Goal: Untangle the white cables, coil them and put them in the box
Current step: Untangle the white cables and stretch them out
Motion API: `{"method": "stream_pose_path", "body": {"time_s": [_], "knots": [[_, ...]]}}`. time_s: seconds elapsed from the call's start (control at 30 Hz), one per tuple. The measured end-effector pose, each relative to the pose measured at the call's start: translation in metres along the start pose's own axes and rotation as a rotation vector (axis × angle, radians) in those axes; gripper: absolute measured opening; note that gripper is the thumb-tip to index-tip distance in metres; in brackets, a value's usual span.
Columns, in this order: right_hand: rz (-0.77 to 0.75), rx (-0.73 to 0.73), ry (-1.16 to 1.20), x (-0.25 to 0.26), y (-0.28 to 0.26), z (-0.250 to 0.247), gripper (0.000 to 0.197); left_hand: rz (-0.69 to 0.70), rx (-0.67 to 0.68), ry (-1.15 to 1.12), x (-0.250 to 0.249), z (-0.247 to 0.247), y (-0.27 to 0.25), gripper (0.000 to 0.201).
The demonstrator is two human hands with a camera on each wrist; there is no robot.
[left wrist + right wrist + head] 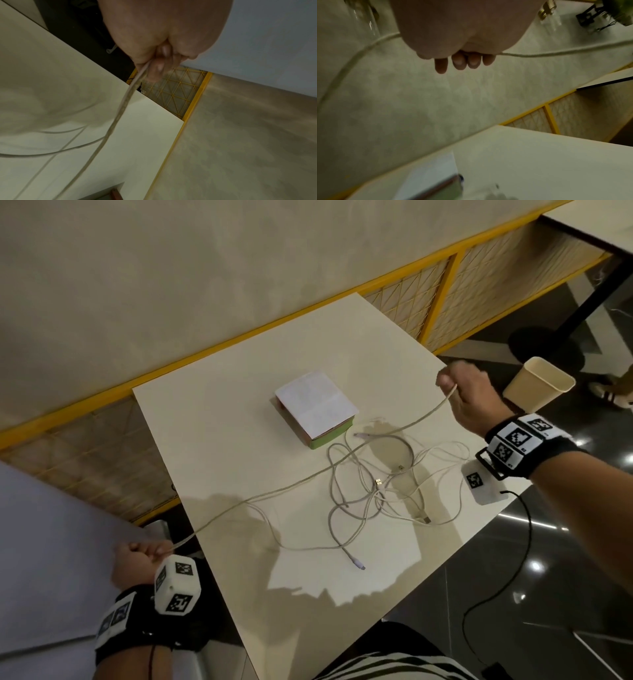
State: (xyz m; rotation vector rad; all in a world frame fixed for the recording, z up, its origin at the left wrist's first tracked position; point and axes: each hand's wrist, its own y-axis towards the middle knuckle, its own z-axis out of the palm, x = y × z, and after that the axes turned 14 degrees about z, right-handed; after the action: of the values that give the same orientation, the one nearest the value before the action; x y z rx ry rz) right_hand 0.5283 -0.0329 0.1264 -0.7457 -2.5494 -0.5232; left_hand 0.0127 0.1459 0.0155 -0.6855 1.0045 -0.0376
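one cable (301, 479) was stretched over the table (212, 419), its ends gripped by the left hand (137, 559) and right hand (469, 395). the other cables (373, 494) lay tangled beside the box (317, 407). judging by this, coiling and boxing remained.

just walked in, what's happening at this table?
A person is sorting a tangle of white cables on a white table. The left hand and the right hand each grip one cable, stretched between them across the table, above the pile. The rest lies knotted, with loose plugs showing. The box sits closed behind the tangle. Nothing looks coiled or boxed yet.
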Motion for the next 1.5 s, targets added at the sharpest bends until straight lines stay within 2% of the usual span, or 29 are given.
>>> {"method": "stream_pose_path", "body": {"time_s": [0.03,0.1,0.17,0.23,0.3,0.4,0.53,0.6,0.7,0.77,0.9,1.0,1.1,1.23,1.37,1.43,1.5], "knots": [[0.015,0.053,-0.059,-0.006,-0.006,0.006,0.056,-0.009,-0.004,-0.025,0.0,0.003,0.0,0.011],[0.075,0.185,-0.2,-0.015,-0.019,0.02,0.052,0.022,0.02,-0.016,0.0,0.012,-0.001,0.019],[0.103,0.3,-0.349,-0.029,-0.03,0.041,0.036,0.07,0.057,0.013,0.0,0.021,0.0,0.022],[0.141,0.421,-0.4,-0.041,-0.043,0.059,0.021,0.046,0.07,-0.009,0.0,0.025,0.003,0.018],[0.211,0.516,-0.346,-0.045,-0.055,0.072,0.021,0.033,0.086,-0.083,0.0,0.027,0.001,0.02],[0.278,0.61,-0.34,-0.042,-0.069,0.086,0.024,0.067,0.11,-0.07,0.0,0.025,-0.012,0.022],[0.381,0.83,-0.475,-0.04,-0.081,0.095,0.05,0.012,0.203,0.045,-0.013,0.02,-0.021,0.058],[0.402,0.794,-0.43,-0.039,-0.076,0.098,0.054,-0.009,0.254,0.087,-0.019,0.019,-0.028,0.073],[0.368,0.599,-0.303,-0.025,-0.054,0.11,0.034,-0.019,0.276,0.132,-0.02,0.018,-0.033,0.077],[0.332,0.552,-0.266,-0.013,-0.041,0.128,0.029,-0.04,0.249,0.155,-0.017,0.017,-0.034,0.077],[0.417,0.667,-0.328,0.002,-0.028,0.164,0.035,-0.013,0.149,0.205,-0.008,0.026,-0.039,0.063],[0.421,0.704,-0.404,0.005,-0.028,0.179,0.035,-0.007,0.135,0.138,-0.001,0.039,-0.046,0.06],[0.447,0.732,-0.366,0.006,-0.031,0.182,0.031,0.012,0.163,0.12,0.006,0.052,-0.054,0.052],[0.567,0.697,-0.199,0.007,-0.023,0.163,0.023,0.038,0.199,0.083,0.012,0.066,-0.068,0.05],[0.705,0.706,0.23,0.019,-0.016,0.12,0.02,0.036,0.25,0.091,0.015,0.076,-0.076,0.054],[0.681,0.611,0.359,0.03,-0.015,0.096,0.022,0.023,0.303,0.109,0.017,0.081,-0.079,0.044],[0.621,0.467,0.387,0.043,-0.013,0.076,0.02,0.025,0.364,0.13,0.019,0.086,-0.082,0.037]]}}
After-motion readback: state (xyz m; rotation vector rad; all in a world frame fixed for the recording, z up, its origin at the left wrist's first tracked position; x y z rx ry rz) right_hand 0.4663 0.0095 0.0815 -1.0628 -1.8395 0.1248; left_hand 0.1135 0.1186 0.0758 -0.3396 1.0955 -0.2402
